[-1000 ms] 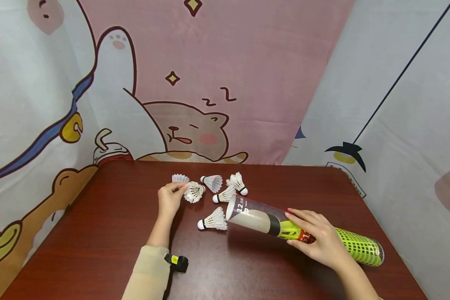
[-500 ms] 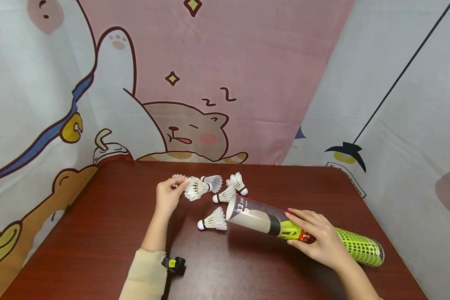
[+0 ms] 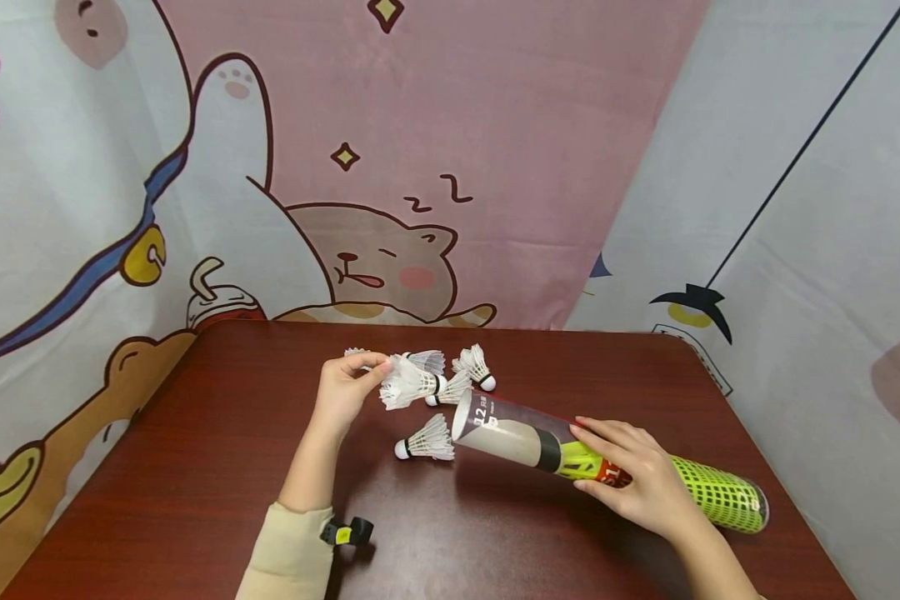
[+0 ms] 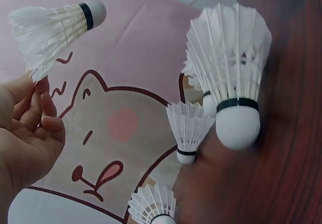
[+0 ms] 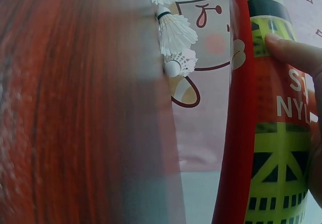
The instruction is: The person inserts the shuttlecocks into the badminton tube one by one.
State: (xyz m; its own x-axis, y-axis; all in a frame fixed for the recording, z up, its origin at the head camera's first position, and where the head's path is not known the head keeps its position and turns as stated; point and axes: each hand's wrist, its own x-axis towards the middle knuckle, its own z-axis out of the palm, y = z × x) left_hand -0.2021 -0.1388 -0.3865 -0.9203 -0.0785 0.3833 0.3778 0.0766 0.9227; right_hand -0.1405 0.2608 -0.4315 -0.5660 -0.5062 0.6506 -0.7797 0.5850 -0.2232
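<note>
In the head view my left hand pinches a white feather shuttlecock by the edge of its skirt. Its cork points right, towards the tube; the left wrist view shows this shuttlecock raised at the fingertips. My right hand grips a yellow, red and grey shuttlecock tube round its middle. The tube's mouth faces left and is tilted up off the table. One loose shuttlecock lies just left of the mouth. Another shuttlecock is partly hidden behind the held one and the tube.
Further back lie a shuttlecock on the right, a half-covered shuttlecock in the middle, and one mostly behind my left hand. The brown table ends at a cartoon-printed cloth behind it.
My left hand has lifted the shuttlecock slightly and moved it right, turning its cork towards the tube. The right hand and tube have stayed still.
</note>
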